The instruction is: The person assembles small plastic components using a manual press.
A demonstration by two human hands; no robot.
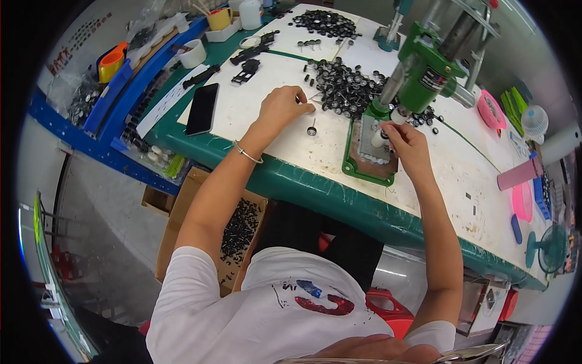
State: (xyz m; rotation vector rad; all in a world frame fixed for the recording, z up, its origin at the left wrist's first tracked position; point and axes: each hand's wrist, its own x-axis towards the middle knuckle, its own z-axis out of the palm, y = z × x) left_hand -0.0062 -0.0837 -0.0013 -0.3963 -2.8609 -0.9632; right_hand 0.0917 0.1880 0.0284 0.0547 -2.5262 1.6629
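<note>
My left hand (281,108) hovers over the white tabletop, its thumb and forefinger slightly apart, with nothing visible between them. Just below its fingertips lies a small black wheel (311,130) with a thin metal axle. My right hand (410,148) is at the green bench press (423,70), its thumb and forefinger pinching a small dark wheel (384,134) at the white round fixture (379,140). That fixture stands on the press's base plate (368,173), beneath the ram. My fingers partly hide the wheel.
A heap of black wheels and axles (345,88) lies beyond my hands, with another pile (324,23) farther back. A phone (202,109) and black chassis parts (245,71) lie left. The pink cup (519,174) stands right. Below the table edge sits a cardboard box (176,233).
</note>
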